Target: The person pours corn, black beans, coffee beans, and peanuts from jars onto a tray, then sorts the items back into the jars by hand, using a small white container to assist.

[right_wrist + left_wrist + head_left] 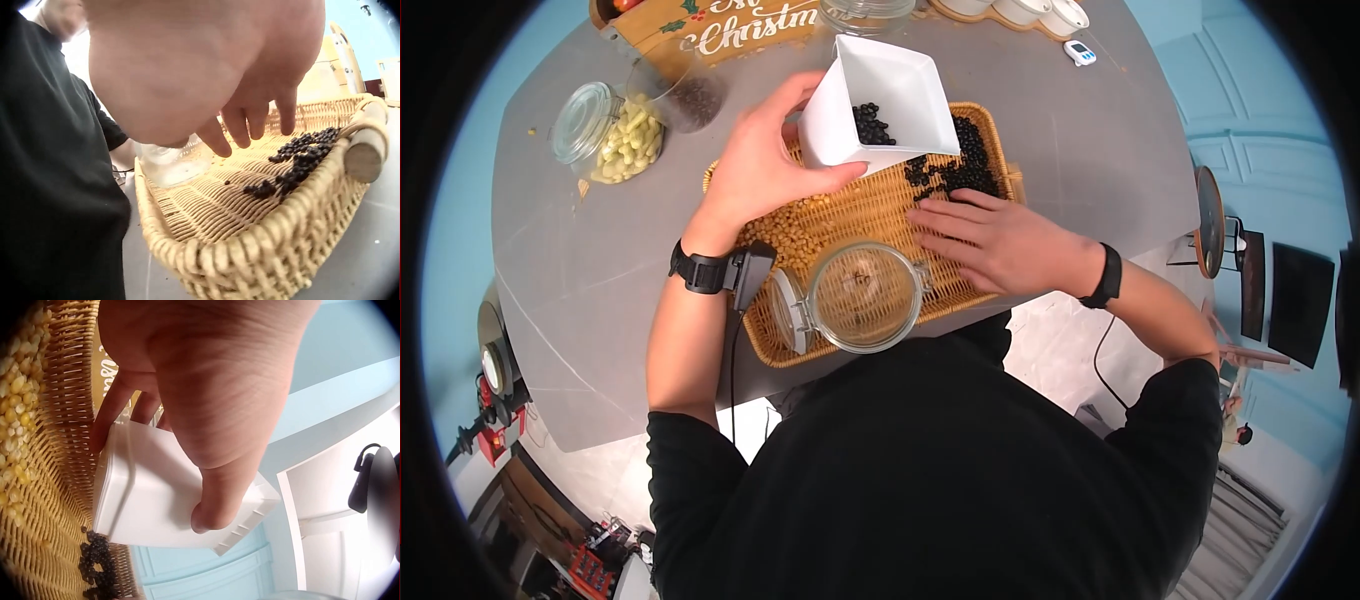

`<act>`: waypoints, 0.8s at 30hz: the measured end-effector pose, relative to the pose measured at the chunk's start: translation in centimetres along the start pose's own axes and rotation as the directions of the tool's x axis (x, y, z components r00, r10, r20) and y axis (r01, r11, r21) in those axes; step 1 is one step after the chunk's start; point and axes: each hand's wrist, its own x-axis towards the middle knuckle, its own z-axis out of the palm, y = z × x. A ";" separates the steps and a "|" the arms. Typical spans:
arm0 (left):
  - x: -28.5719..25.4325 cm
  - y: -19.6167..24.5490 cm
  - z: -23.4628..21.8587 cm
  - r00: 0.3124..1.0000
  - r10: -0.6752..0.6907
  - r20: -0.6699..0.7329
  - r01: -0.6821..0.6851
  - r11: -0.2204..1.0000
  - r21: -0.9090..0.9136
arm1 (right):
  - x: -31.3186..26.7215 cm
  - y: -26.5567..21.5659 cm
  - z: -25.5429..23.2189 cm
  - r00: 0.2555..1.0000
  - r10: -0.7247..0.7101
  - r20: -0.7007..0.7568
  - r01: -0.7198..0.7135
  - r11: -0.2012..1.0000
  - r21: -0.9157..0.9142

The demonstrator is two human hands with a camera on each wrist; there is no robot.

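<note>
My left hand (755, 165) grips a white square container (825, 130), thumb on one side and fingers on the other. It is held tilted above the wicker basket (1003, 150), and some black beans (872, 125) lie inside it. In the right wrist view my right hand (206, 69) hangs over the basket with its fingers stretched down, close to loose black beans (306, 159) along one side. Yellow corn kernels (785, 240) cover the basket's left part. Between my forearms an open glass jar (865, 300) with a hinged lid (788, 312) stands in the basket.
Left of the basket is a lidded jar (630, 145) of pale yellow pieces, beside a clear container (692, 100) with dark contents. A wooden "Christmas" box (730, 30), a glass bowl (865, 12), white cups (1022, 8) and a small white device (1080, 53) line the far side.
</note>
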 end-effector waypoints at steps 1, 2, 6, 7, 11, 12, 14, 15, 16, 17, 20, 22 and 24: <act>0.0 0.0 0.0 1.000 -0.004 -0.001 0.004 1.000 -0.001 | 0.3 0.1 0.5 1.000 0.009 0.000 -0.009 0.999 -0.035; -0.1 0.0 0.0 1.000 -0.006 -0.003 0.006 1.000 -0.001 | 0.6 0.6 1.2 1.000 0.019 -0.001 -0.019 0.997 -0.071; -0.1 0.1 0.0 1.000 -0.003 -0.020 0.003 1.000 0.008 | 0.4 1.6 1.2 0.976 0.217 -0.017 -0.215 0.947 -0.239; -0.2 0.1 -0.1 1.000 -0.002 -0.019 0.003 1.000 0.016 | 0.5 1.7 1.1 0.971 0.241 0.010 -0.232 0.946 -0.224; -0.1 -0.1 -0.1 1.000 -0.011 -0.014 0.011 1.000 -0.025 | 2.0 1.6 0.3 0.979 0.195 -0.065 -0.204 0.960 -0.193; -0.1 -0.2 0.0 1.000 -0.020 -0.012 0.019 0.998 -0.053 | 2.9 1.5 0.4 0.981 0.146 -0.129 -0.169 0.967 -0.192; 0.0 -0.7 -0.1 0.999 -0.010 -0.038 0.009 0.999 -0.043 | 4.4 2.4 1.2 0.979 0.074 -0.189 -0.120 0.962 -0.246; 0.0 -0.8 -0.1 0.999 -0.007 -0.054 0.005 0.999 -0.040 | 4.7 2.8 1.6 0.976 0.035 -0.215 -0.095 0.957 -0.274; 0.0 -0.7 0.0 0.998 -0.005 -0.062 0.003 0.999 -0.032 | 4.5 3.1 1.8 0.978 0.045 -0.205 -0.108 0.946 -0.307; 0.0 -0.6 -0.1 0.997 -0.005 -0.073 0.003 1.000 -0.023 | 4.1 3.4 1.9 0.980 0.052 -0.194 -0.117 0.933 -0.340; -0.1 -0.4 -0.3 0.995 -0.015 -0.099 0.012 0.999 -0.033 | 2.8 3.6 1.6 0.975 0.196 -0.108 -0.222 0.901 -0.372; -0.1 -0.1 -0.4 0.994 -0.013 -0.109 0.012 1.000 -0.014 | 3.1 3.4 1.2 0.965 0.249 -0.082 -0.261 0.896 -0.359; 0.0 -0.5 -0.3 0.994 -0.007 -0.105 0.003 0.999 -0.034 | 3.9 2.8 0.5 0.968 0.229 -0.103 -0.250 0.914 -0.320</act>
